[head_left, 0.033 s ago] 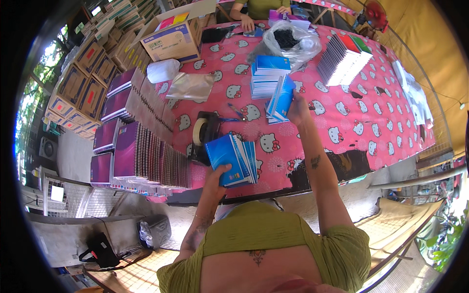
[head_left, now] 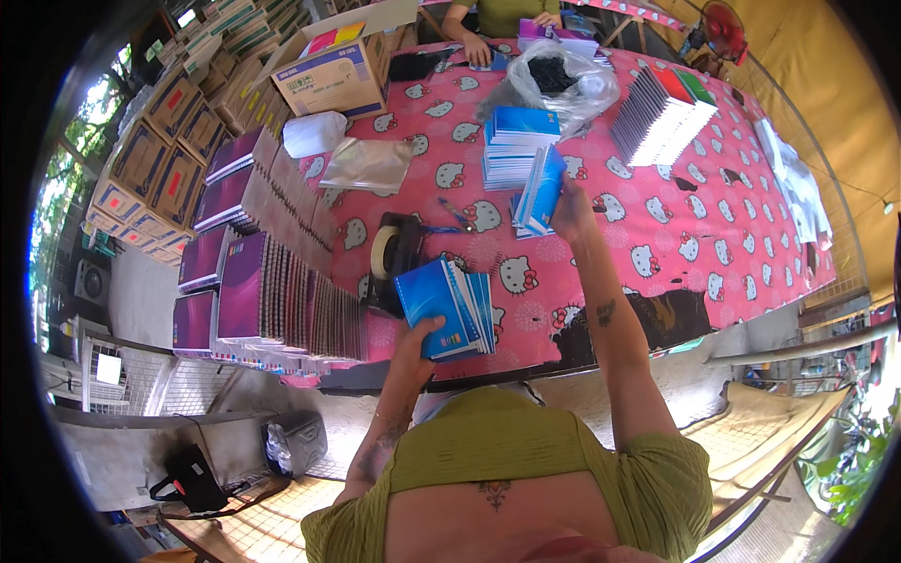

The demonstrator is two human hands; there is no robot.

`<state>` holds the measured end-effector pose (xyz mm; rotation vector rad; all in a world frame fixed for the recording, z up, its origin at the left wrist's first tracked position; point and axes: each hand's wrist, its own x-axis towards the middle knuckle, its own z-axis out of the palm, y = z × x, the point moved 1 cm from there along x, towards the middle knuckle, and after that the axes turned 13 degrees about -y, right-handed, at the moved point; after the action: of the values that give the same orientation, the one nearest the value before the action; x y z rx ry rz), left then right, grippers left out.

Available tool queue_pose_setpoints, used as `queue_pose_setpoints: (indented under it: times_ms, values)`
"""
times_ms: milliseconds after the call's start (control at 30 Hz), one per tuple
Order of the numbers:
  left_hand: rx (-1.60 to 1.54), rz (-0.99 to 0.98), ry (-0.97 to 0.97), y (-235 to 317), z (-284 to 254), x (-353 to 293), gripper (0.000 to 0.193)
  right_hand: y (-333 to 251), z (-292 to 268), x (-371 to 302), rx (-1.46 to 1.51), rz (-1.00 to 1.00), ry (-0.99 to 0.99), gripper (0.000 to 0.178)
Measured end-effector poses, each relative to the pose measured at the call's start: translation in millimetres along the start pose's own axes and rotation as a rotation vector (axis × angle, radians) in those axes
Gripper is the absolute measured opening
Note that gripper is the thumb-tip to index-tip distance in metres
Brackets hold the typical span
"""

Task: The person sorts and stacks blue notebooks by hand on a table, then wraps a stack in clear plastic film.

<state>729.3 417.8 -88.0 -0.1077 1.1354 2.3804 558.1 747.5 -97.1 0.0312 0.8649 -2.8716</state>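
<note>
Several blue notebooks [head_left: 435,305] lie fanned out near the front edge of the table. My left hand [head_left: 415,345] is closed on their lower left corner, thumb on the top cover. Farther off to the right, my right hand [head_left: 571,214] grips the right side of a small batch of blue notebooks [head_left: 539,192], which are tilted; its fingers are partly hidden behind them. That batch rests against a taller stack of blue notebooks [head_left: 522,122]. Left of the fanned notebooks stands a black tape dispenser [head_left: 404,246] with a roll of tape.
Tall stacks of purple spiral notebooks [head_left: 246,291] line the left side. Behind them are a cardboard box [head_left: 328,84] and clear plastic sleeves [head_left: 368,166]. A plastic bag [head_left: 587,89] and a spiral notebook stack [head_left: 652,122] stand at the back. Across the table a co-worker's hand [head_left: 477,49] touches something blue.
</note>
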Motion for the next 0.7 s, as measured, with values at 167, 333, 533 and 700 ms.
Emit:
queue_pose_setpoints:
  times_ms: [167,333,533,700]
  values:
    - [-0.010,0.019,0.025,-6,-7,-9,0.061,-17,11,12,-0.837,0.099,-0.117,0.049]
    - [-0.008,0.003,0.049,-14,2,-10,0.059,-48,-30,71,-1.741,0.275,-0.587,0.046]
    - [-0.042,0.033,0.071,-21,25,-20,0.055,-15,-66,79,-2.096,-0.080,-0.590,0.039]
    - [-0.065,0.041,-0.005,-15,38,-1,0.054,20,-19,3,-1.191,-0.037,-0.141,0.050]
